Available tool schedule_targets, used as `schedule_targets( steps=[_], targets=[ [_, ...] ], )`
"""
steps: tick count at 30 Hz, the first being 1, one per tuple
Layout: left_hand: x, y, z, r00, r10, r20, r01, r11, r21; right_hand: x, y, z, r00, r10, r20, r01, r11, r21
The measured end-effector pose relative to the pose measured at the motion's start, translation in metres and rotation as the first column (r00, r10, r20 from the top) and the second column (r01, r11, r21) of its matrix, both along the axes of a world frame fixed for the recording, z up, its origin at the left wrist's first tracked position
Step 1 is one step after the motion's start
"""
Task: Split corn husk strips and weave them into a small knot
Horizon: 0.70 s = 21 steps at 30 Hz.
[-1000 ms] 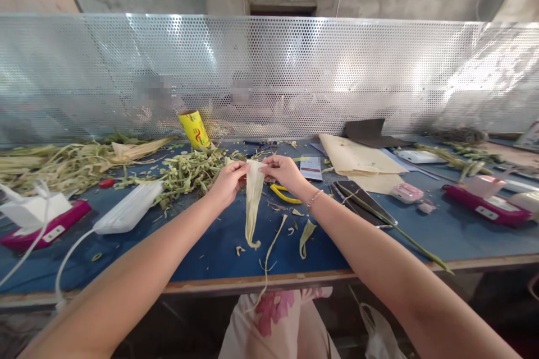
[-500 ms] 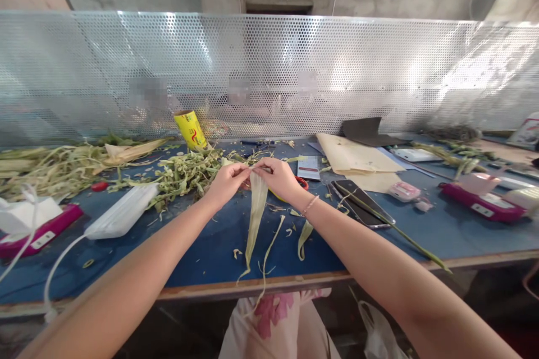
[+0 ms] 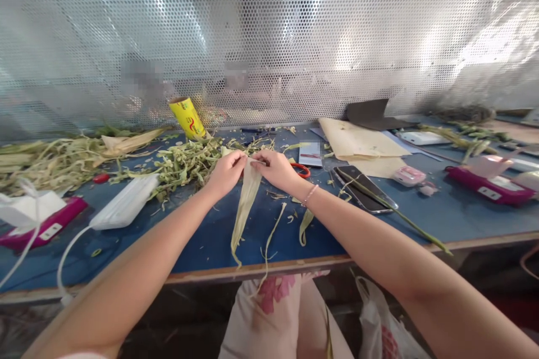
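Observation:
My left hand [image 3: 227, 173] and my right hand [image 3: 275, 171] meet over the middle of the table, fingers pinched on the top end of a pale green leaf strip [image 3: 245, 210]. It looks like dried husk and hangs down, tapering and curling at its lower tip. The pinched end is partly hidden by the fingers. Beside it lies a thin stringy fibre [image 3: 274, 230] that drops over the table edge. A short looped leaf piece [image 3: 305, 229] rests under my right forearm. Red-handled scissors [image 3: 301, 170] show just behind my right wrist.
Cut plant scraps [image 3: 185, 162] heap behind my left hand, near a yellow cardboard tube [image 3: 187, 118]. A white power bank-like block [image 3: 125, 202] and magenta box [image 3: 63, 224] stand left. Right are a phone [image 3: 366, 190], a long stem [image 3: 404, 221] and brown paper [image 3: 357, 140]. A perforated metal screen [image 3: 269, 39] rises behind.
The camera view has tipped downward, and the exit sign is out of sight. The strip's lower end has swung left; both hands keep pinching its top.

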<state>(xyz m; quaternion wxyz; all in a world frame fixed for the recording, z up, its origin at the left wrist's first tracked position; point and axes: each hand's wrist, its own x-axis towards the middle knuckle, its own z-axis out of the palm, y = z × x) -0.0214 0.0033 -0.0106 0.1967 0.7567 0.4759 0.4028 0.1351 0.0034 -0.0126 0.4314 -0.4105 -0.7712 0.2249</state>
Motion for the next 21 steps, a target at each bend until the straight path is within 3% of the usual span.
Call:
schedule_targets(
  steps=[6,13,18,21],
  targets=[
    [0.004,-0.003,0.002,0.994,-0.017,-0.104,0.017,1.000,0.001,0.003,0.001,0.000,0.996,-0.013,0.083,0.009,0.998,0.055],
    [0.002,-0.006,0.005,0.967,-0.027,-0.255,0.044,0.997,0.062,0.002,-0.002,-0.002,0.982,0.067,0.175,-0.109,0.965,0.240],
    [0.001,-0.006,0.006,0.983,-0.008,-0.181,0.021,0.997,0.070,0.012,0.008,0.004,0.968,0.056,0.246,-0.118,0.963,0.244],
    [-0.001,0.002,0.002,0.997,0.039,-0.060,-0.034,0.997,0.068,0.032,0.019,0.006,0.890,-0.100,0.445,0.017,0.983,0.185]
  ],
)
